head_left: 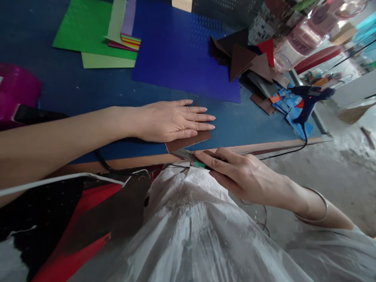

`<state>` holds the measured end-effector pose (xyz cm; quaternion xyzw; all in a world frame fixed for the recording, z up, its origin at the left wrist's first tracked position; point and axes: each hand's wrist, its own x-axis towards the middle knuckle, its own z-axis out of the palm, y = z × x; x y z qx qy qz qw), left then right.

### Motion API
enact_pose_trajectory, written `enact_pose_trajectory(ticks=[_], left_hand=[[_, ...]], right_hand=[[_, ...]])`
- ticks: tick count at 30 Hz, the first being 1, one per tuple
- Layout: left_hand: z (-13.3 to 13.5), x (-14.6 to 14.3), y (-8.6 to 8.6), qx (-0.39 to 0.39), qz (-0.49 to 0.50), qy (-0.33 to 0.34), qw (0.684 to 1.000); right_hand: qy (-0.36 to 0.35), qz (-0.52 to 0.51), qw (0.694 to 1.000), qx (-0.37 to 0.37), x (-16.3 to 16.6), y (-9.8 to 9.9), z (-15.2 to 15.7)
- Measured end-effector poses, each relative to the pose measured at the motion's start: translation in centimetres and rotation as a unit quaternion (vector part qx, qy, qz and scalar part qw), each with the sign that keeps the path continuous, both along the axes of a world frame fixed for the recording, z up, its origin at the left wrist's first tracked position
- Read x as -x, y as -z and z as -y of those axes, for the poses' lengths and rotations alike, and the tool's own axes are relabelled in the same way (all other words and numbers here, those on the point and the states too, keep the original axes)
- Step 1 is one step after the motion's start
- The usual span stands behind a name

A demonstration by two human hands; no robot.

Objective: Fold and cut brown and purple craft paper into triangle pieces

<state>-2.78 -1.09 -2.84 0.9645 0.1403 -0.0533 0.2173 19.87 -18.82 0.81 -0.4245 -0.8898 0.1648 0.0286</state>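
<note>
My left hand lies flat, fingers stretched out, pressing a small brown sheet onto the blue tabletop. The hand covers most of that sheet, so its full shape is hidden. In my right hand is a utility knife with a flat metal blade and a bit of green on its handle. Its blade points left and lies at the sheet's near edge, by the wooden table edge. Whether the blade touches the sheet I cannot tell. My right fingers hide most of the handle.
A dark blue sheet and green sheets lie beyond my left hand. Brown and black scraps pile up at the right, beside a corded blue glue gun. A magenta object stands at the left. Plastic bottles stand far right.
</note>
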Motion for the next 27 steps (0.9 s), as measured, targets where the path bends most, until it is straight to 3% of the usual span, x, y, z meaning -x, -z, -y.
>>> enact_pose_trajectory(ticks=[9, 13, 16, 19, 22, 27], left_hand=[[0.0, 0.1, 0.0, 0.009, 0.017, 0.000, 1.000], [-0.1, 0.1, 0.2, 0.009, 0.032, 0.012, 0.999], [-0.2, 0.3, 0.4, 0.030, 0.078, 0.010, 0.996], [-0.1, 0.7, 0.2, 0.083, 0.143, -0.053, 0.985], [0.2, 1.1, -0.2, 0.102, 0.235, -0.169, 0.952], [0.4, 1.3, -0.4, 0.060, 0.302, -0.297, 0.904]], right_hand=[[-0.029, 0.000, 0.999, -0.014, 0.6, 0.0, 0.0], [-0.039, 0.003, 0.999, -0.018, -0.1, -1.0, 1.2], [-0.002, -0.025, 0.999, -0.044, -1.7, -1.9, 1.4], [0.104, -0.029, 0.987, -0.120, -4.4, -2.0, -0.3], [0.195, 0.006, 0.959, -0.206, -7.4, -0.7, -3.5], [0.221, 0.082, 0.939, -0.252, -8.7, 1.7, -7.7]])
